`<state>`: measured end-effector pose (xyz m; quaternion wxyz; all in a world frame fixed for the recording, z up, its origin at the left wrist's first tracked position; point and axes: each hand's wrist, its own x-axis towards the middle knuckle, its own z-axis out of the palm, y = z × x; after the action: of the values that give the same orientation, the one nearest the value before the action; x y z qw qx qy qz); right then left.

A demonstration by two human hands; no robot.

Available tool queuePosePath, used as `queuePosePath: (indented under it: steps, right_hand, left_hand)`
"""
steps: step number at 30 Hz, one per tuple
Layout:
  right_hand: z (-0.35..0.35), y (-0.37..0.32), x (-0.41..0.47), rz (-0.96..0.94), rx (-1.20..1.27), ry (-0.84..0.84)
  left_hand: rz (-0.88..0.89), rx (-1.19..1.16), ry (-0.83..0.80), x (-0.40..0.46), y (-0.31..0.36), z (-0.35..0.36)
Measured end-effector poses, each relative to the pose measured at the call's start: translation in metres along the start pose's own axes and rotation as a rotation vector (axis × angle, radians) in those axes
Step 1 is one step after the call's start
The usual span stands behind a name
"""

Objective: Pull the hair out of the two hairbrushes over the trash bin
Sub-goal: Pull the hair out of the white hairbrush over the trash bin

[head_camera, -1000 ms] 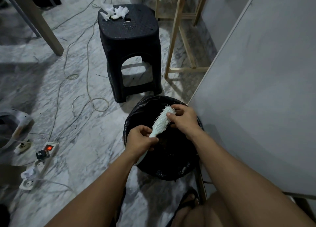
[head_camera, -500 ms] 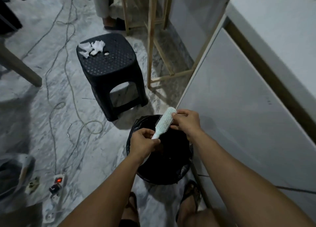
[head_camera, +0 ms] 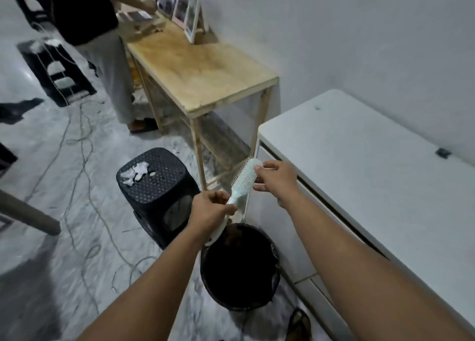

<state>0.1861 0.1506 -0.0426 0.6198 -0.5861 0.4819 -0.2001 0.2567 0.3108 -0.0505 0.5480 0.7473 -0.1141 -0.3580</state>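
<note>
A pale mint hairbrush (head_camera: 243, 180) is held tilted, its head up and to the right, above the far rim of the black-lined trash bin (head_camera: 273, 261). My left hand (head_camera: 209, 209) is closed around its handle. My right hand (head_camera: 276, 180) pinches the top of the brush head at the bristles. Whether hair is between those fingers is too small to tell. Only one hairbrush is in view.
A black plastic stool (head_camera: 156, 183) with white tissue scraps (head_camera: 135, 172) stands left of the bin. A white cabinet (head_camera: 372, 176) is on the right, a wooden table (head_camera: 203, 73) behind. A person (head_camera: 102, 45) stands at the table. Cables (head_camera: 84, 160) trail over the marble floor.
The view has tilted upward, bringing the wooden table and the standing person into view. Both hands and the brush have risen higher above the bin, with the same grips.
</note>
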Motion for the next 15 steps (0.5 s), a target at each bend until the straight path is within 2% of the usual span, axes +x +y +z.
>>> queuePosePath:
  steps: [6,15]
  right_hand:
    - [-0.059,-0.056,-0.009,-0.039,0.037,0.156]
    - [-0.222,-0.068,-0.017,-0.022,0.059,0.435]
  left_hand:
    - [0.082,0.046,-0.135,-0.011,0.070,0.039]
    - [0.185,0.205,-0.304,-0.028,0.109,0.192]
